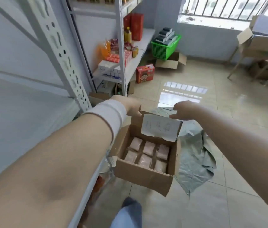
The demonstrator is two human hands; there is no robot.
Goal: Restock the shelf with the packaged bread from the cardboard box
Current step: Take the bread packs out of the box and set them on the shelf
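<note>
Gray floor tiles ran beside a metal shelf [14,122], and the box [143,175] sat on them, on a gray bag [194,162]. Both hands were at its back flap [159,127]. The left hand [128,104] had its fingers curled round one corner. The right hand [184,111] was at the top edge, too blurry to tell if its fingers pinched. Bread [147,148] filled the box in rows. None looked taken out, so all the restocking was left.
</note>
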